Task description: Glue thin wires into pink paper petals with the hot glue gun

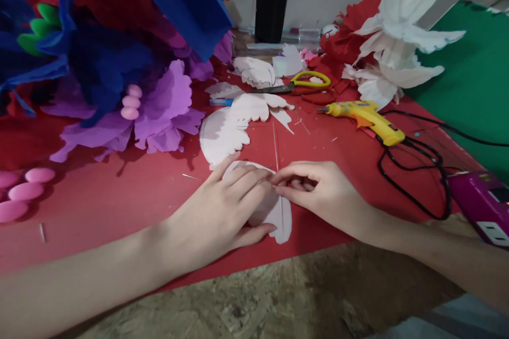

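Observation:
My left hand (228,204) lies with its fingers stretched out and pressing on a white scalloped cutout (283,225) on the red sheet. Much of the cutout is hidden beneath that hand. A thin wire-like strip (275,145) runs lengthwise over the cutout and past its far edge. From the right, my right hand (318,188) pinches this strip between thumb and fingertips; the exact contact is partly hidden. More white scalloped pieces (220,135) lie just beyond my left fingers.
Yellow-handled scissors (310,80) lie behind the white pieces. A yellow glue gun (368,119) rests at right, its black cord looping towards a purple power box (477,201). Purple petals (163,111), pink ovals (26,190) and blue petals (107,53) occupy the left; white flowers (401,37) stand back right.

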The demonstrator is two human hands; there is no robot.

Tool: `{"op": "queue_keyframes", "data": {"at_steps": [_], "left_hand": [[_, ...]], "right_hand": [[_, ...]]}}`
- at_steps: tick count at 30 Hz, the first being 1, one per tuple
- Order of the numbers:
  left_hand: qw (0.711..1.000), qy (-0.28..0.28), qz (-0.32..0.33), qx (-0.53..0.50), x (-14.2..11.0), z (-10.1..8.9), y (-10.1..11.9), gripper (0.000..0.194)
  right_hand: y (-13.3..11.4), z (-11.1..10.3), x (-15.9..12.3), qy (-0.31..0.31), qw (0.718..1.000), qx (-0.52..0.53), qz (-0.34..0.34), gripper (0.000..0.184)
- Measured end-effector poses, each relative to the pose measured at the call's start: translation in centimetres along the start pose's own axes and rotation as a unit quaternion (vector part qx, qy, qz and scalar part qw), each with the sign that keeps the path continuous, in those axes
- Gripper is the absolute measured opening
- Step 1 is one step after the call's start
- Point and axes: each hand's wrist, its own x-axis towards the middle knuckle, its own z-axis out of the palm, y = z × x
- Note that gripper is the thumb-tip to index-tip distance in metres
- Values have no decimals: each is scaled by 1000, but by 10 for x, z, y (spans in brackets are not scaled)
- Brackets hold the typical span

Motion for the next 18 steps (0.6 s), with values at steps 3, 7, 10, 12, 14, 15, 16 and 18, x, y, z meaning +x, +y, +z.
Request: {"op": "queue_keyframes", "data": {"at_steps": [3, 7, 10, 12, 14, 15, 16, 18], "left_hand": [[999, 35, 32, 25, -1, -2, 1, 22], [992, 69, 105, 19, -3, -4, 1, 22], [991, 58, 124, 4, -1, -5, 1, 30], [992, 32, 119, -5, 0, -6, 1, 33], [992, 10, 122, -20, 1, -7, 2, 37], [992, 6, 124, -27, 1, -7, 2, 38], [992, 0, 124, -32, 1, -7, 2, 39], [992, -2, 122, -40, 1, -6, 1, 39]], "right_hand": [[0, 0, -1, 7, 1000, -11, -8, 7], [0, 1, -1, 14, 1000, -16, -2, 5], [0, 3, -2, 16, 1000, -24, 0, 5], [0, 4, -2, 24, 999, -28, -2, 5], [0, 5, -2, 33, 999, -32, -3, 4], [0, 5, -2, 36, 999, -33, -3, 4], [0, 5, -2, 37, 999, -34, -3, 4], [0, 6, -2, 40, 999, -36, 0, 4]]}}
